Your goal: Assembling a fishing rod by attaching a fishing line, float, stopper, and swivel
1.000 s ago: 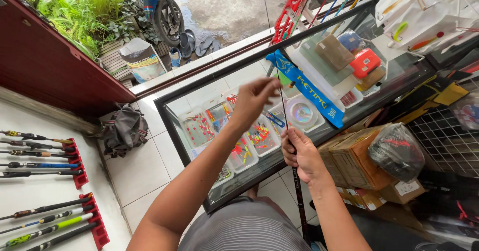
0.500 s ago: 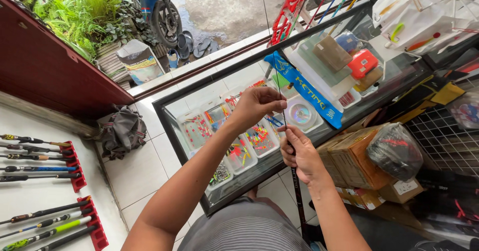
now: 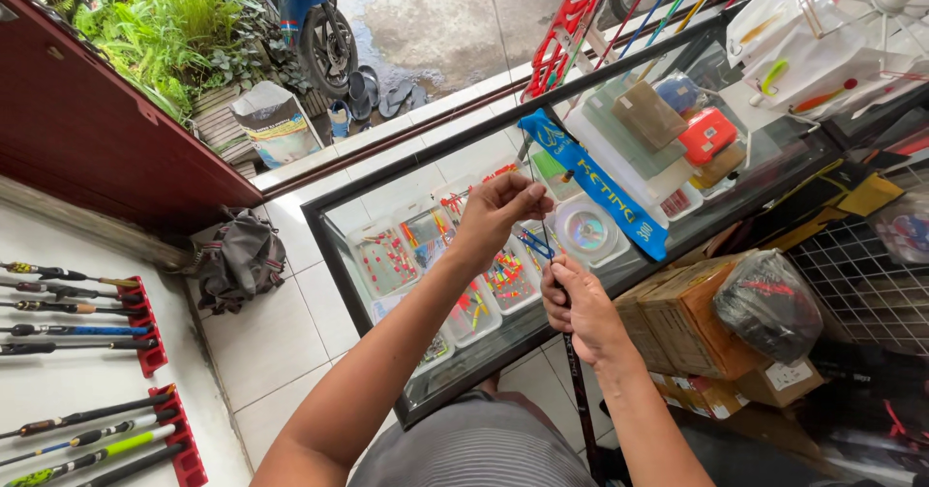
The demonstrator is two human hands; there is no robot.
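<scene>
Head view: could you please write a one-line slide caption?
Left hand pinches something thin above a glass display case while right hand grips a dark rod.

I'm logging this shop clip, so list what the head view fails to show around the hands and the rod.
- Fishing rod: its lower end is hidden behind the right hand and torso; its thin upper part is too fine to trace.
- Left hand: what the pinched fingertips hold is too small to see.
- Lure trays in the glass counter: contents blurred by reflections.
- Cardboard boxes: partly covered by a black bag.
</scene>
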